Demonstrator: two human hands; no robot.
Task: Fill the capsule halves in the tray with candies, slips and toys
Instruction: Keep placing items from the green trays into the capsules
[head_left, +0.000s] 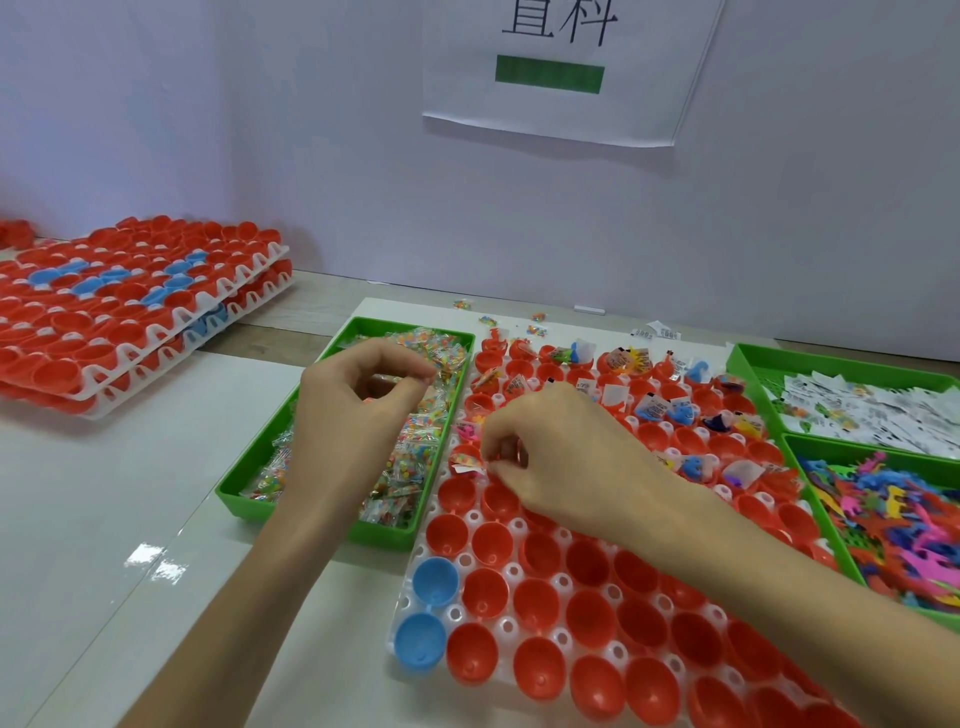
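Capsule halves sit open side up in a white perforated tray, centre of the table. They are mostly red, with two blue halves at the near-left corner. Far rows already hold slips, toys and candies; near rows are bare.

Left hand is over the green candy bin left of the tray, fingers curled, thumb meeting index at the candy packets (can't tell if one is pinched).

Right hand is over the tray's left column, fingers curled down into a half holding a slip. Grip unclear.

Right of the tray: slips bin far, toy bin near. Stacked trays far left.
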